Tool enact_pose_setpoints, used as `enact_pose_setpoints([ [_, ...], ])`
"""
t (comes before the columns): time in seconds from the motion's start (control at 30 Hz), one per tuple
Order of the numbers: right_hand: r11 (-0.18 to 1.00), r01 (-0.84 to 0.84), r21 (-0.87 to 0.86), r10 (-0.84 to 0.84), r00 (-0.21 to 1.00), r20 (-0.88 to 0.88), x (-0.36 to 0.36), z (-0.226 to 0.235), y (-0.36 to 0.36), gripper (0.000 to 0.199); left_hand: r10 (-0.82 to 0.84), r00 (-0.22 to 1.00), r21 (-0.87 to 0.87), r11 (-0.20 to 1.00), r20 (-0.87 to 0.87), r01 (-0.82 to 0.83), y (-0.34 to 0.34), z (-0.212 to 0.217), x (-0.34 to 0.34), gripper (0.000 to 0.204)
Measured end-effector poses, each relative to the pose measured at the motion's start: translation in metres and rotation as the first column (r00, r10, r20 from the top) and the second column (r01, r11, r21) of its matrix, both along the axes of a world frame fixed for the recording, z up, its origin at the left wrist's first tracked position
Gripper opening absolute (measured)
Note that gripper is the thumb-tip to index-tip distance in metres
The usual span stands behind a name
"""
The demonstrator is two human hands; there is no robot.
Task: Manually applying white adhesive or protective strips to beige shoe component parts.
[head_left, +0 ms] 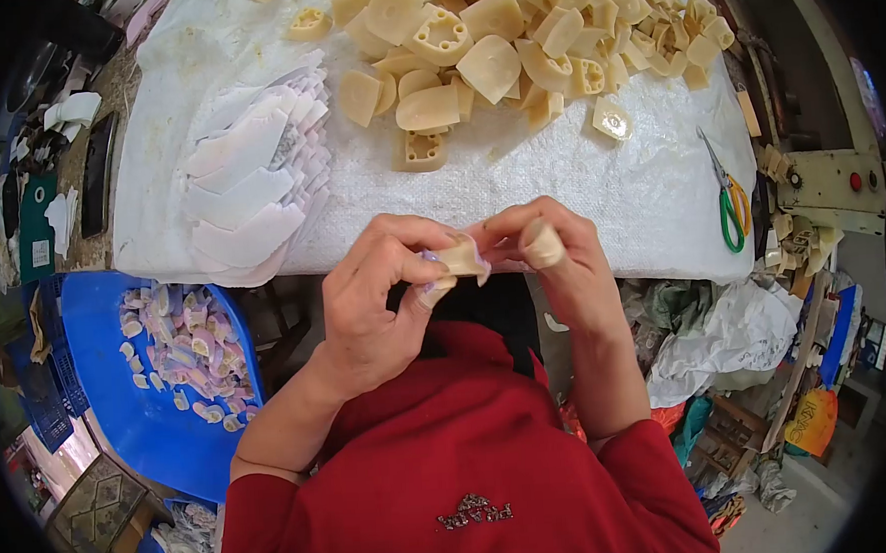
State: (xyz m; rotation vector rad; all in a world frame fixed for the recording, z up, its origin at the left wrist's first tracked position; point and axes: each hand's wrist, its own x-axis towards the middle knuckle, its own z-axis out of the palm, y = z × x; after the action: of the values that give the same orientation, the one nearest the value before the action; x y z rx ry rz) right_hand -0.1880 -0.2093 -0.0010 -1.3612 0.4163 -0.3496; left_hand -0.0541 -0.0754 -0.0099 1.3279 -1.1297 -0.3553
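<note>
Above my lap, just in front of the table edge, my left hand (379,290) pinches a cream plastic shoe heel (462,258) between thumb and fingers. Close beside it, my right hand (554,256) is closed on a thin pinkish-white strip of covering material (508,265) that touches the heel's right side. The strip is mostly hidden by the fingers. A pale wrap covers my right thumb tip. Beyond my hands lies a large pile of cream heels (492,69). Overlapping rows of cut white covering pieces (248,192) rest to their left.
White woven sheeting (519,197) covers the table. Scissors (729,196) with green and orange handles lie at its right edge. At lower left, a blue basin (151,442) holds many pink-purple covered heels (191,345). Crumpled white plastic (731,331) sits at right.
</note>
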Motion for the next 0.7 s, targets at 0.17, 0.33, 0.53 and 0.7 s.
enact_pose_setpoints([
  [0.17,0.947,-0.164,0.277,0.193,0.978,-0.082,0.004,0.0,-0.017,0.031,-0.13,0.99,-0.025,0.991,0.05,0.132,-0.001,-0.001,-0.004,0.026],
  [0.33,0.965,-0.126,0.232,0.17,0.968,-0.182,0.014,-0.005,-0.016,0.035,-0.075,0.981,0.071,0.996,0.177,0.063,-0.003,-0.001,-0.001,0.022],
  [0.53,0.99,0.047,0.13,-0.039,0.997,-0.062,0.017,-0.013,-0.003,0.03,0.067,0.896,0.058,0.997,-0.438,-0.047,-0.008,-0.003,-0.014,0.011],
  [0.7,0.956,0.004,-0.292,0.041,0.988,0.147,0.016,-0.016,-0.003,0.021,0.049,0.789,0.091,0.996,-0.612,0.008,-0.01,0.001,-0.012,0.011],
])
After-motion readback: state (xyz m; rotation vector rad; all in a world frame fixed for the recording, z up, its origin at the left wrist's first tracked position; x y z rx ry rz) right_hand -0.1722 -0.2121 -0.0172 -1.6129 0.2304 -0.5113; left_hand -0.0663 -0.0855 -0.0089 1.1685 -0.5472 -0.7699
